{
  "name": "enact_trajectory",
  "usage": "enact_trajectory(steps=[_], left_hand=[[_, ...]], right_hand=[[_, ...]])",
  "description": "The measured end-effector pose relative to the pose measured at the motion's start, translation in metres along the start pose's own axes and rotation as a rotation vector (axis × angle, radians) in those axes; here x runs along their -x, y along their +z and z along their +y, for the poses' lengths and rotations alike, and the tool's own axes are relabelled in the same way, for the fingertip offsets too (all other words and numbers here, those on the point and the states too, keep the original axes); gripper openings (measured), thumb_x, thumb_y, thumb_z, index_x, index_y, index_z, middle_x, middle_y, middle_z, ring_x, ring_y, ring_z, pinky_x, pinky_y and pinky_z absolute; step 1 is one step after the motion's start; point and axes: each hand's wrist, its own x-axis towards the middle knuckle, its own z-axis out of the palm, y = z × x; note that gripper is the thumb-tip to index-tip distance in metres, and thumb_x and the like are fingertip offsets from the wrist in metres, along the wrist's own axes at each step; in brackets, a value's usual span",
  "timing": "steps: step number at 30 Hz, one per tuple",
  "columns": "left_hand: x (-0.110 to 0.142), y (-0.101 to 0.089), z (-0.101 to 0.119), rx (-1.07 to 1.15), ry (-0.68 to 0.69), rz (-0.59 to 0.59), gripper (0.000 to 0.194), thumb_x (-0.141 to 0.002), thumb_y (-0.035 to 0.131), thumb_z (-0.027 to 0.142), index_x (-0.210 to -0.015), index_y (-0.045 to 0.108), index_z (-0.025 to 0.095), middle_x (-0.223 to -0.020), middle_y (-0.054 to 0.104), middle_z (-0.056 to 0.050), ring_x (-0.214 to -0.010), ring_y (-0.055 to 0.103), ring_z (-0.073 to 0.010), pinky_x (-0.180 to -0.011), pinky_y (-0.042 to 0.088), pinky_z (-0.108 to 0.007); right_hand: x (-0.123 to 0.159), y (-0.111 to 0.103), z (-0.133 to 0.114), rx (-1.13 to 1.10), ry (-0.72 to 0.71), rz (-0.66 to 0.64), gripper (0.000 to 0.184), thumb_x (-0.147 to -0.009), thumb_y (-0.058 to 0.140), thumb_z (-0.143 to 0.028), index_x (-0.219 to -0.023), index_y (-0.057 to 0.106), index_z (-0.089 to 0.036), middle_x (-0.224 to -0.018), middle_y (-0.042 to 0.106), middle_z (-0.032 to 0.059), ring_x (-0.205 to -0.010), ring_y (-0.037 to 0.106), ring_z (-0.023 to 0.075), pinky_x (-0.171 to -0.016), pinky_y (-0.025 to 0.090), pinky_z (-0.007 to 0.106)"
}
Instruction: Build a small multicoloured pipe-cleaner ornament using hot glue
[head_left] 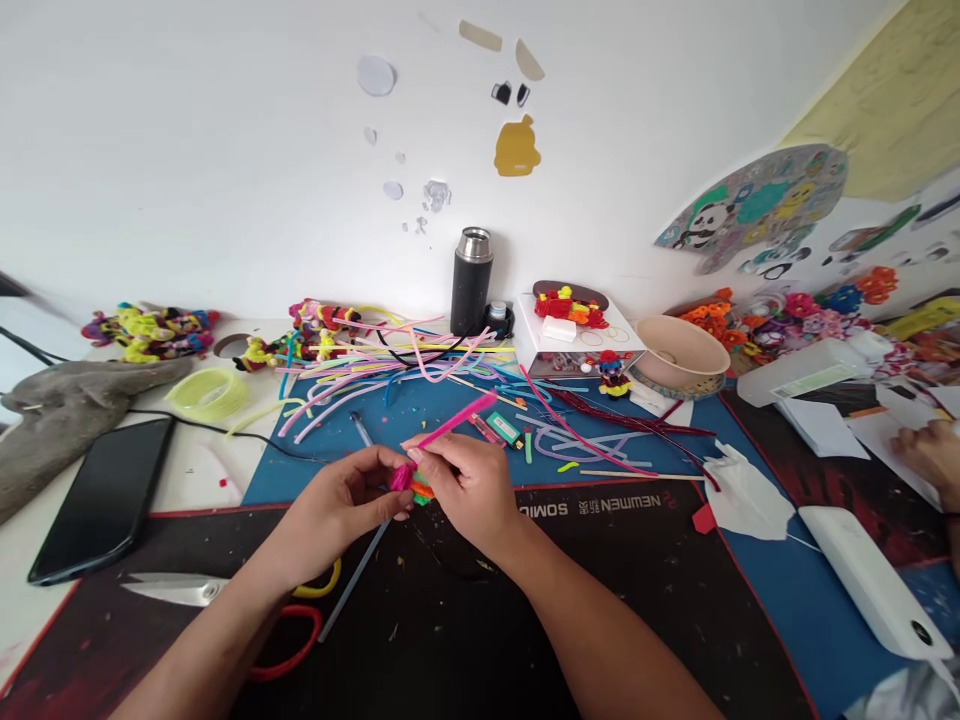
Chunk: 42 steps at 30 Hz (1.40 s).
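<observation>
- Head view: our left hand [337,500] pinches the magenta bundle [402,478], our right hand [474,488] grips the pink stem [459,418], both close together above the black mat's [600,610] far edge.
- We seem to be winding the stem; another turn calls for a steady left pinch.

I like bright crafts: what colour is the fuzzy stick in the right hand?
The fuzzy stick is bright pink, seen best in the head view.

Left hand [330,508], right hand [472,490] grip pink pipe cleaner [459,418]; scissors [196,590] on mat [600,610].
</observation>
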Motion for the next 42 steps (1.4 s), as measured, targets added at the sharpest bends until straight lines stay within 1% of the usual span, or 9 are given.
enact_trajectory(steps=[6,16,20,23,25,29,32,37,42], left_hand=[[0.001,-0.002,0.007,0.015,-0.048,-0.005,0.038,-0.073,0.099,0.04,-0.096,0.076,0.021,-0.089,0.074,-0.002,-0.077,0.069,-0.0188,-0.073,0.064,-0.032],[0.0,-0.012,0.006,-0.071,-0.013,0.017,0.035,-0.078,0.095,0.046,-0.096,0.078,0.021,-0.089,0.077,-0.004,-0.078,0.072,-0.0209,-0.073,0.062,-0.032],[-0.002,-0.027,0.01,-0.017,0.023,0.189,0.039,-0.073,0.099,0.044,-0.095,0.077,0.02,-0.092,0.079,-0.005,-0.08,0.074,-0.0226,-0.076,0.064,-0.034],[-0.003,-0.038,0.015,0.041,0.086,0.353,0.042,-0.07,0.101,0.045,-0.093,0.077,0.02,-0.085,0.08,-0.004,-0.075,0.074,-0.0211,-0.076,0.062,-0.033],[-0.004,-0.044,0.017,0.095,0.14,0.423,0.044,-0.067,0.102,0.045,-0.092,0.075,0.02,-0.085,0.08,-0.003,-0.072,0.074,-0.0204,-0.076,0.063,-0.034],[-0.003,-0.05,0.02,0.117,0.197,0.446,0.043,-0.068,0.102,0.046,-0.09,0.075,0.02,-0.082,0.078,-0.002,-0.073,0.074,-0.02,-0.075,0.063,-0.032],[-0.001,-0.053,0.021,0.116,0.232,0.449,0.042,-0.07,0.1,0.046,-0.09,0.076,0.019,-0.081,0.077,-0.002,-0.074,0.074,-0.0203,-0.075,0.063,-0.033],[0.002,-0.057,0.024,0.121,0.265,0.443,0.038,-0.073,0.098,0.045,-0.089,0.076,0.02,-0.08,0.077,-0.002,-0.075,0.074,-0.0199,-0.075,0.063,-0.031],[0.004,-0.057,0.03,0.159,0.265,0.436,0.039,-0.069,0.099,0.046,-0.086,0.073,0.022,-0.079,0.078,-0.002,-0.072,0.074,-0.0211,-0.071,0.064,-0.032]], right_hand=[[-0.001,-0.001,0.006,0.07,-0.074,0.018,0.023,-0.11,0.064,-0.026,-0.105,0.086,-0.024,-0.101,0.089,0.006,-0.091,0.085,0.0201,-0.084,0.064,0.029],[-0.002,-0.003,0.003,-0.028,0.061,-0.066,0.021,-0.109,0.066,-0.031,-0.107,0.086,-0.023,-0.101,0.087,0.0066,-0.091,0.082,0.0205,-0.084,0.061,0.031],[-0.004,-0.006,-0.004,-0.106,0.198,-0.038,0.032,-0.109,0.063,-0.044,-0.111,0.084,-0.02,-0.081,0.08,0.0039,-0.064,0.069,0.016,-0.061,0.053,0.027],[0.003,-0.002,-0.013,-0.139,0.233,-0.063,0.032,-0.11,0.063,-0.045,-0.112,0.083,-0.019,-0.085,0.079,0.0042,-0.065,0.066,0.0148,-0.06,0.05,0.026],[0.013,0.005,-0.021,-0.114,0.176,-0.163,0.028,-0.109,0.067,-0.044,-0.11,0.082,-0.02,-0.094,0.081,0.0055,-0.073,0.069,0.0156,-0.068,0.052,0.027],[0.035,0.029,-0.038,0.047,0.013,-0.493,0.035,-0.106,0.072,-0.053,-0.121,0.079,-0.023,-0.088,0.079,0.0019,-0.075,0.072,0.0162,-0.074,0.053,0.027],[0.043,0.047,-0.049,0.3,-0.09,-0.666,0.048,-0.108,0.066,-0.061,-0.135,0.073,-0.023,-0.108,0.081,0.0063,-0.093,0.077,0.0216,-0.081,0.056,0.03],[0.04,0.071,-0.062,0.567,-0.225,-0.803,0.049,-0.109,0.065,-0.057,-0.139,0.067,-0.019,-0.122,0.078,0.0103,-0.107,0.076,0.0294,-0.087,0.064,0.04],[0.034,0.086,-0.073,0.702,-0.289,-0.918,0.032,-0.111,0.064,-0.04,-0.13,0.069,-0.015,-0.118,0.078,0.0121,-0.105,0.077,0.031,-0.081,0.067,0.043]])
